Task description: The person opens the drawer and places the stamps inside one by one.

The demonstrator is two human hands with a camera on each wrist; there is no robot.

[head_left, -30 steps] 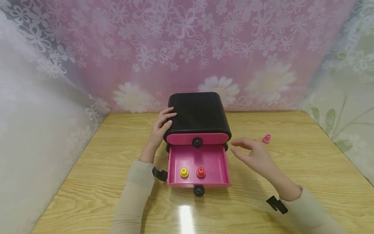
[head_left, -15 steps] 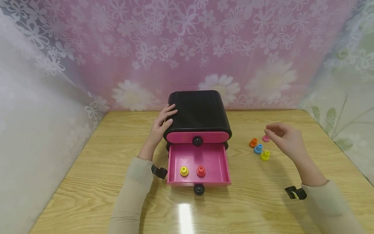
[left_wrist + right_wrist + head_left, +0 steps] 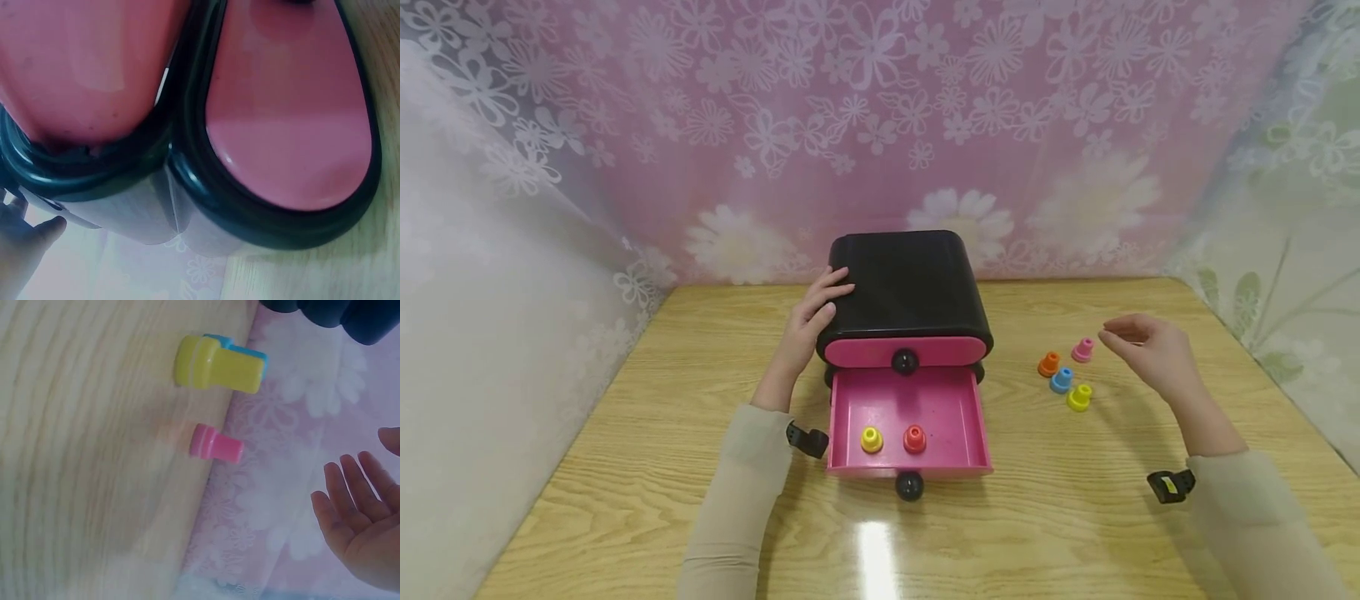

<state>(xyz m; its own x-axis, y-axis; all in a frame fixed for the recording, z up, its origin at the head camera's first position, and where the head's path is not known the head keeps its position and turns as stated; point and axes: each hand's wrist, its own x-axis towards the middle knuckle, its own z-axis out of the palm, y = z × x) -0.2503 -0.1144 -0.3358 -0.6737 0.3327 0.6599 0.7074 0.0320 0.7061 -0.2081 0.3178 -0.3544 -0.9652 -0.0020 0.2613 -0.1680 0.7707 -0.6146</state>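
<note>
My left hand (image 3: pixel 808 329) rests on the left side of a black cabinet (image 3: pixel 910 279), its fingers over the top edge. The lower pink drawer (image 3: pixel 946 408) is pulled out; in it stand a yellow peg-like piece (image 3: pixel 871 439) and a red one (image 3: pixel 914 438). The upper drawer (image 3: pixel 865 352) is closed. To the right, my right hand (image 3: pixel 1153 354) hovers just beside a pink peg-like piece (image 3: pixel 1082 350) on the table. Its fingers (image 3: pixel 340 490) are loosely bent, with nothing between them in the right wrist view.
Near the pink piece stand orange (image 3: pixel 1048 364), blue (image 3: pixel 1062 380) and yellow (image 3: pixel 1079 397) pieces of the same shape. The drawer's black knob (image 3: pixel 909 486) juts toward the front of the wooden table (image 3: pixel 647 467). Floral cloth (image 3: pixel 880 150) hangs behind and on both sides.
My right hand has moved right from beside the cabinet, passed over the pink piece and now sits right of it, uncovering the row of pieces. The left hand has stayed on the cabinet.
</note>
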